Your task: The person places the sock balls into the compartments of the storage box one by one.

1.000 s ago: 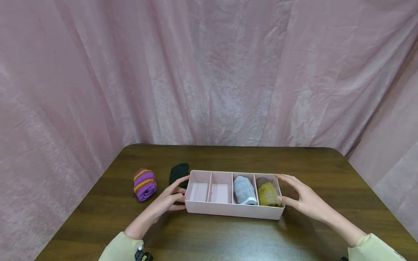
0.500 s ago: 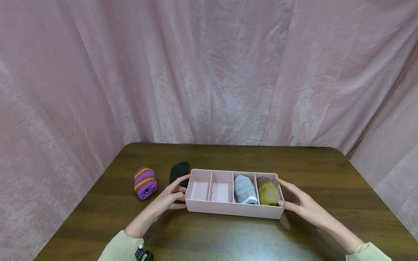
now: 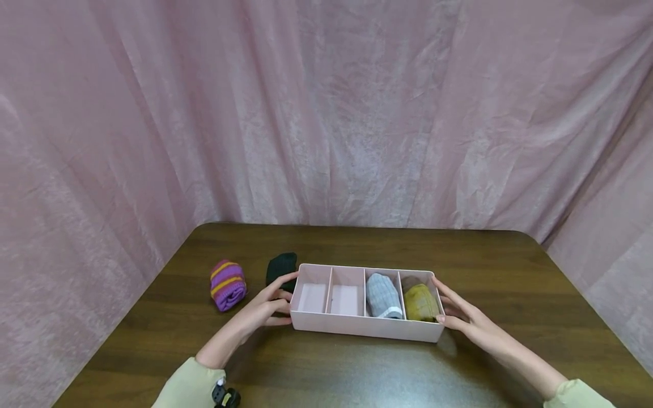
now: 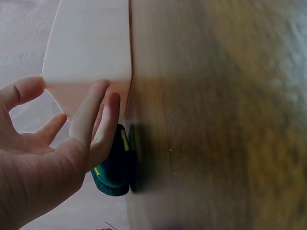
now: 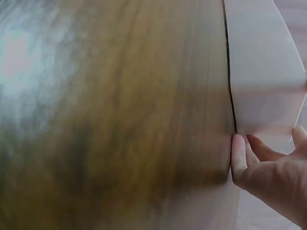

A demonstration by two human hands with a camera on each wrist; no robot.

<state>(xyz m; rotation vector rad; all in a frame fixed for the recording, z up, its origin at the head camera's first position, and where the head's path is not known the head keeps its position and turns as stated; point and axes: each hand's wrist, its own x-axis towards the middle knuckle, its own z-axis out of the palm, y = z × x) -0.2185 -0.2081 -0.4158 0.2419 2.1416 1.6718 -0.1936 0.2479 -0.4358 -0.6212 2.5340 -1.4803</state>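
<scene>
A pale pink divided storage box (image 3: 364, 326) lies lengthwise on the table. Rolled light-blue socks (image 3: 382, 296) fill one compartment, and mustard-yellow socks (image 3: 420, 303) with something brownish behind them fill the right-end one. My left hand (image 3: 265, 306) touches the box's left end, index finger at the back corner; the left wrist view shows its fairly straight fingers (image 4: 88, 112) against the end wall. My right hand (image 3: 471, 320) spans the right end, thumb at the front corner and index finger at the back one. In the right wrist view, fingertips (image 5: 238, 143) reach the box's lower edge.
Dark green rolled socks (image 3: 282, 271) lie behind my left hand, close to the box. Farther left are purple, yellow-striped rolled socks (image 3: 228, 285). The brown wooden table (image 3: 367, 241) ends at a pink curtain (image 3: 326, 113).
My right hand has moved slightly inward, bringing its thumb and index finger onto the box's right end. The left hand stays at the left end. The box has hardly moved.
</scene>
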